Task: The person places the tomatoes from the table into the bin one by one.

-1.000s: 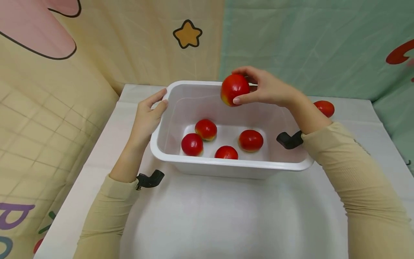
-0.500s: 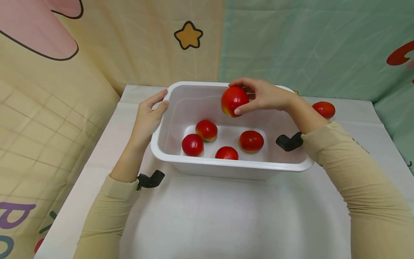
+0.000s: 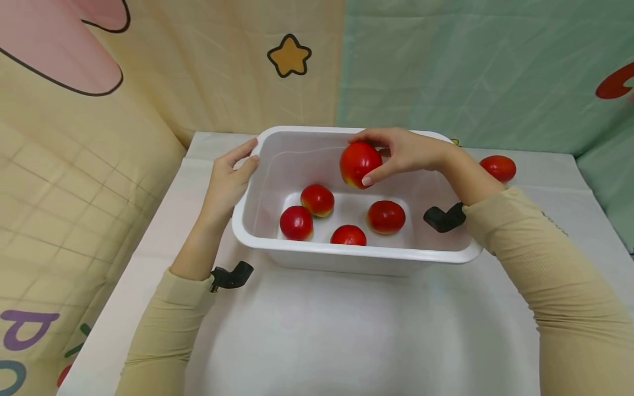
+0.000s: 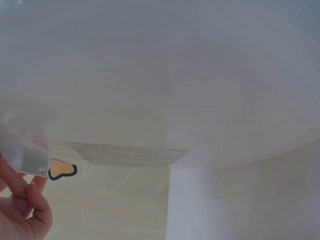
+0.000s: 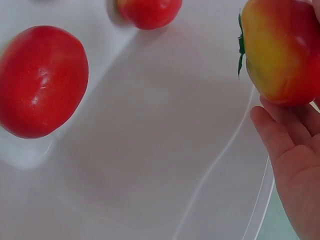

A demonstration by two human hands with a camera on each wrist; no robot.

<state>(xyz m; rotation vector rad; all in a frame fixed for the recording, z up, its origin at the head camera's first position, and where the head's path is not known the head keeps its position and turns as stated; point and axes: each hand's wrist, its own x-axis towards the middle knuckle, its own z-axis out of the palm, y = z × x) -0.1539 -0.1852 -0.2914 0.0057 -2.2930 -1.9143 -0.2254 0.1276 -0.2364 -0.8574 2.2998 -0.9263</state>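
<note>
A white plastic bin (image 3: 356, 252) stands on the table with several red tomatoes on its floor, among them a front tomato (image 3: 349, 235) partly hidden by the near rim. At the left end, my left hand (image 3: 227, 179) grips the bin's rim between thumb and fingers; the left wrist view catches those fingers (image 4: 22, 192) curled at the rim. My right hand (image 3: 403, 151) holds another tomato (image 3: 358, 165) in the upper part of the bin, above the floor. In the right wrist view this tomato (image 5: 282, 55) shows a yellow patch and a green calyx.
One more tomato (image 3: 498, 168) lies on the white-covered table (image 3: 317, 330) right of the bin, partly behind the right forearm. Printed cloth curtains (image 3: 421, 66) hang behind the table and along its sides. Black camera mounts (image 3: 231, 275) stick out from both wrists.
My right hand has lowered its tomato from around the far rim's height to inside the bin. The left hand stays on the rim; the bin has not visibly moved.
</note>
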